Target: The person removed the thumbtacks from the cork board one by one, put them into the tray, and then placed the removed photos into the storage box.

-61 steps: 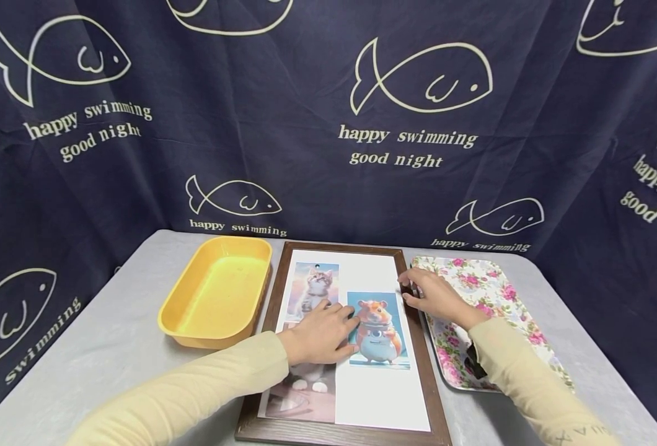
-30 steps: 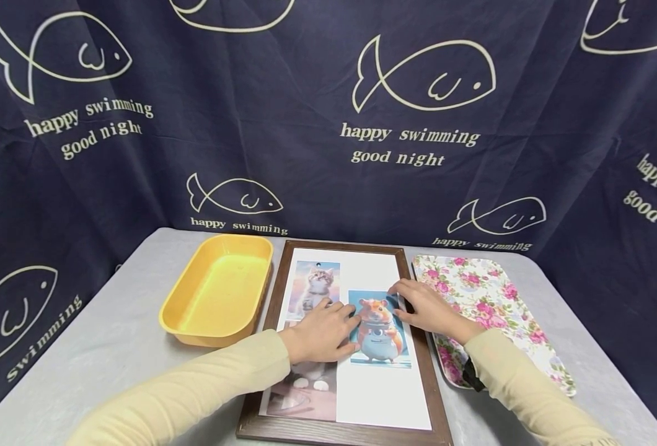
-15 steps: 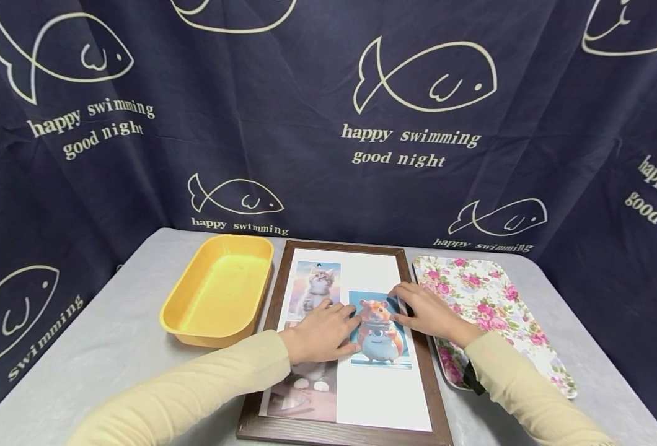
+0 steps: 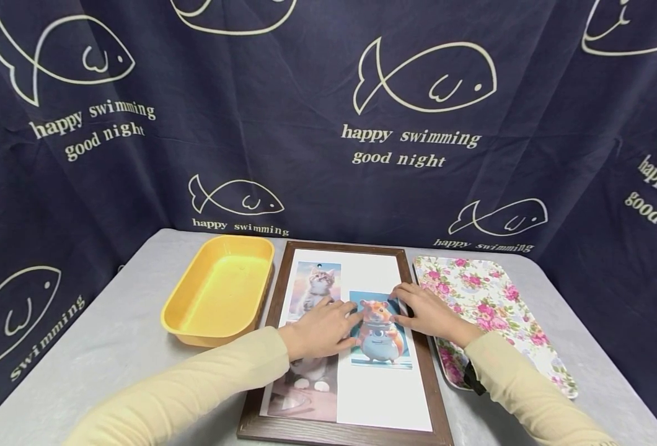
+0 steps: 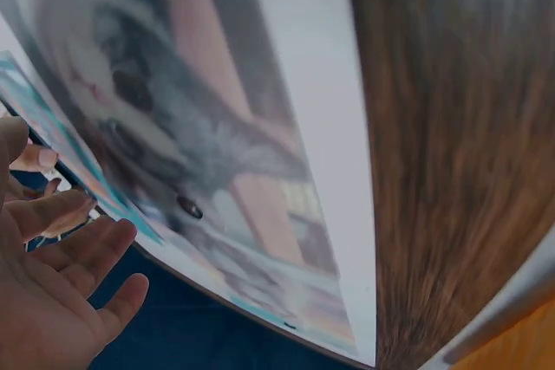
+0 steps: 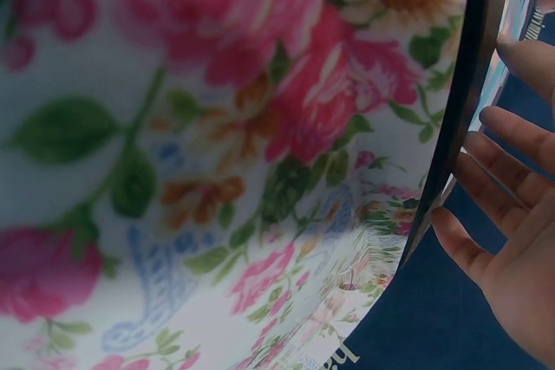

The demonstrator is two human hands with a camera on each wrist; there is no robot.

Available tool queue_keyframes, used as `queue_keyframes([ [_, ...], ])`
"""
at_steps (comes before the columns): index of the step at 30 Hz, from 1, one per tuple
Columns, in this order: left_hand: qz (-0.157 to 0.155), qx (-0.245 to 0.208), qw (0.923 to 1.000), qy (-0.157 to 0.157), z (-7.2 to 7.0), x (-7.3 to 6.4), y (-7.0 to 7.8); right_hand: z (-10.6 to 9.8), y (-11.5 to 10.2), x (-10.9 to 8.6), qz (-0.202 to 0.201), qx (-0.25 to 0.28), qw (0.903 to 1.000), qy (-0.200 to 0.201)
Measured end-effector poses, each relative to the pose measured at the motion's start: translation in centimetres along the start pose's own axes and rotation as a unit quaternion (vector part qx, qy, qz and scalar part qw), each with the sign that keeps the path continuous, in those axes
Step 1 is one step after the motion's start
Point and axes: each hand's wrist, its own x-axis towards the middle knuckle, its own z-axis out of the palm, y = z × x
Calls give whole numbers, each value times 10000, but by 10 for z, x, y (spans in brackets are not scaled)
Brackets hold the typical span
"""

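Observation:
A picture of a cartoon hamster lies on a white board in a brown wooden frame. My left hand lies over the kitten pictures, its fingertips at the hamster picture's left edge. At that picture's upper right edge, my right hand touches with its fingers, which look fairly straight in the right wrist view. A kitten picture has a small black dot at its top. Another cat picture lies below it, partly hidden by my left hand; a round black piece shows there.
Left of the frame stands a yellow plastic basin. A flowered tray lies to the right, with a black thing near my right sleeve. A dark blue fish-print cloth hangs behind the grey table.
My right hand has moved left from the frame's right edge onto the hamster picture's upper right edge, then stayed there. My left hand has hardly moved.

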Motion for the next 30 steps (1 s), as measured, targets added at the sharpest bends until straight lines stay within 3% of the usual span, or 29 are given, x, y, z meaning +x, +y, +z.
queue_keyframes([
  [14,-238,178,9994,155,-23,-2,-19,2,2,1,62,11,10000,-50],
  [21,-405,56,9976,550,-34,-10,-32,1,1,2,55,46,10000,-59],
  [30,-738,-65,9957,555,-42,-21,-48,1,0,1,49,79,9999,-74],
])
